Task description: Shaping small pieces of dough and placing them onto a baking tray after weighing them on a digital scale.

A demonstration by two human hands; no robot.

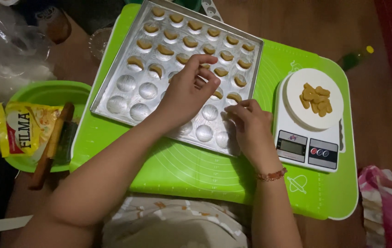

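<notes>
Tray (113,103) on green mat (196,170), dough pieces (182,41) filling upper moulds. Left hand (189,89) pinches fingers narrow over tray middle, contents hidden. Right hand (251,126) curled at tray's near edge, grip unclear. Risk: left forearm brushes tray, squashes seated pieces; tray skids toward scale (308,147).

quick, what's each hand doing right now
left hand: fingers curled over the metal mould tray, contents cannot be told
right hand: fingertips pinched at tray edge, contents cannot be told

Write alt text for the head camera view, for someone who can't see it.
Two bare hands, left hand and right hand, work over a metal mould tray partly filled with crescent-shaped dough pieces on a green mat. Right of the tray, a white kitchen scale holds more pieces; a green bowl sits on the left.
</notes>
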